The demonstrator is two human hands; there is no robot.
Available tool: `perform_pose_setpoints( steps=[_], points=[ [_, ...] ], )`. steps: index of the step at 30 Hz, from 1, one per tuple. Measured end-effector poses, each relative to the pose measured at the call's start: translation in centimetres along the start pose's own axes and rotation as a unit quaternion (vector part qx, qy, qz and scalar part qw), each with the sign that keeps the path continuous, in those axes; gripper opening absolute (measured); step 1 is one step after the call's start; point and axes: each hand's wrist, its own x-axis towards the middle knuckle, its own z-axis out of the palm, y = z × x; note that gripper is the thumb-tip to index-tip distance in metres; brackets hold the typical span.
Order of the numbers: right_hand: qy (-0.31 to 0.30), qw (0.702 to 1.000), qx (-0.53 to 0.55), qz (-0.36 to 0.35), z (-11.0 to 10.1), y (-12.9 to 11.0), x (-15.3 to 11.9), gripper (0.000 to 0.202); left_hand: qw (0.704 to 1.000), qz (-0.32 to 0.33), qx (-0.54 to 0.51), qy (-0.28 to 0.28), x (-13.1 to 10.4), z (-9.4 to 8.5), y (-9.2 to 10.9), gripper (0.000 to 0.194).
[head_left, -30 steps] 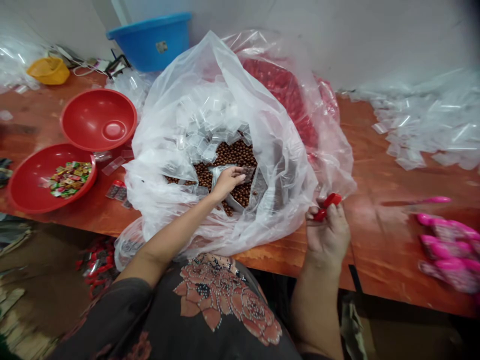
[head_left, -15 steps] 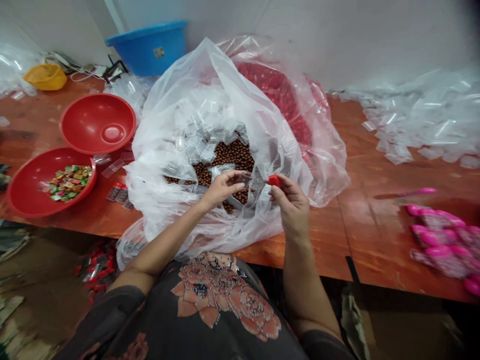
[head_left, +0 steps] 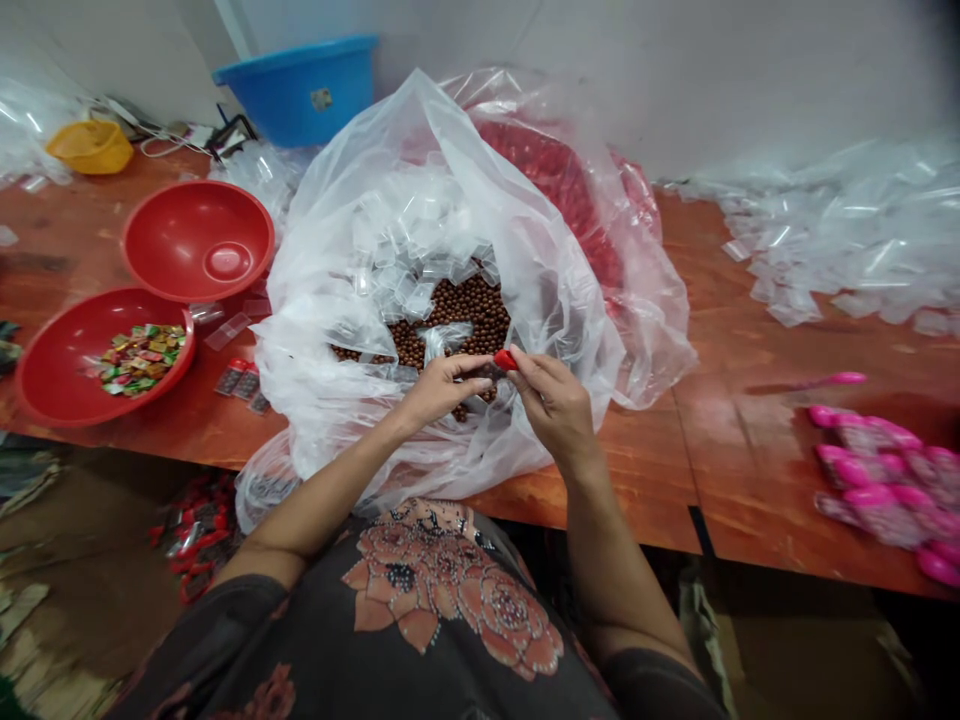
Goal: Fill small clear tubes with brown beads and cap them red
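Note:
My left hand [head_left: 441, 390] pinches a small clear plastic container over the open bag; the fingers and the brown balls behind blur its outline. My right hand [head_left: 556, 400] holds a small red cap [head_left: 505, 359] between thumb and fingers, right at the container's end. Whether the cap is seated on it I cannot tell. Below both hands, brown balls [head_left: 472, 310] lie in a large translucent plastic bag [head_left: 315, 290]. Many empty clear containers [head_left: 412, 240] are heaped on the balls toward the far side of the bag.
A red bowl [head_left: 45, 360] with wrapped sweets and another red bowl [head_left: 169, 235] stand left, near filled red-capped containers [head_left: 238, 378]. Behind are a blue tub [head_left: 285, 100] and a bag of red pieces [head_left: 555, 180]. Clear pieces [head_left: 847, 240] and pink-capped packs [head_left: 877, 465] lie right.
My right hand has moved left with the red cap, bringing it up against the container in my left hand. The left hand has barely shifted.

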Motion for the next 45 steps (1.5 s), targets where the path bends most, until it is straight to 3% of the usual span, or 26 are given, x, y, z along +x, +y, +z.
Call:
perform_pose_setpoints(
  steps=[4,8,11,14,16,20,23,27,30,33,37,39,43,45],
  points=[
    [0.001,1.0,0.03,0.0,-0.2,0.4,-0.1,0.037,0.998,-0.022,-0.033,-0.046,-0.4,0.0,0.6,0.042],
    [-0.041,0.999,0.028,-0.021,-0.7,0.1,-0.1,0.04,0.996,-0.034,-0.059,-0.053,-0.6,0.2,1.4,0.039],
    [-0.061,0.995,-0.029,-0.071,-0.7,-0.2,-0.3,0.062,0.995,-0.049,-0.072,-0.054,-0.8,0.4,1.7,0.04],
    [-0.046,0.995,-0.046,-0.078,-0.2,-0.4,-0.8,0.085,0.997,-0.051,-0.049,-0.043,-1.1,0.5,2.1,0.042],
    [-0.039,0.997,-0.024,-0.062,0.2,-0.6,-1.0,0.082,0.998,-0.052,-0.02,-0.038,-1.3,0.6,2.4,0.043],
    [-0.032,0.999,0.023,-0.01,0.0,-1.0,-0.9,0.049,0.998,-0.047,0.011,-0.033,-1.6,0.6,2.7,0.043],
    [-0.025,0.999,0.038,-0.002,-0.5,-1.0,-0.6,0.042,0.999,-0.039,0.019,-0.026,-1.7,0.5,2.5,0.043],
    [-0.055,0.997,0.008,-0.044,-0.6,-0.6,-0.6,0.046,0.998,-0.05,0.015,-0.026,-1.8,0.2,2.4,0.043],
    [-0.06,0.995,-0.033,-0.077,-0.2,-0.6,-0.8,0.067,0.998,-0.055,-0.001,-0.033,-1.7,0.2,2.6,0.045],
    [-0.045,0.994,-0.052,-0.082,0.5,-0.8,-1.0,0.083,0.997,-0.056,-0.045,0.001,-1.3,0.8,2.3,0.042],
    [-0.084,0.993,-0.049,-0.073,1.2,-1.1,-1.2,0.076,0.974,-0.151,-0.171,0.018,-1.0,2.3,1.0,0.06],
    [-0.085,0.992,-0.04,-0.082,1.5,-1.2,-1.2,0.075,0.959,-0.191,-0.208,0.029,-1.2,3.1,0.4,0.057],
    [-0.089,0.99,-0.01,-0.111,1.7,-1.4,-1.0,0.071,0.959,-0.176,-0.203,0.095,-1.9,4.2,0.1,0.04],
    [-0.117,0.989,0.02,-0.085,1.6,-1.4,-1.0,0.069,0.963,-0.162,-0.192,0.098,-2.1,4.2,0.4,0.04]
  ],
)
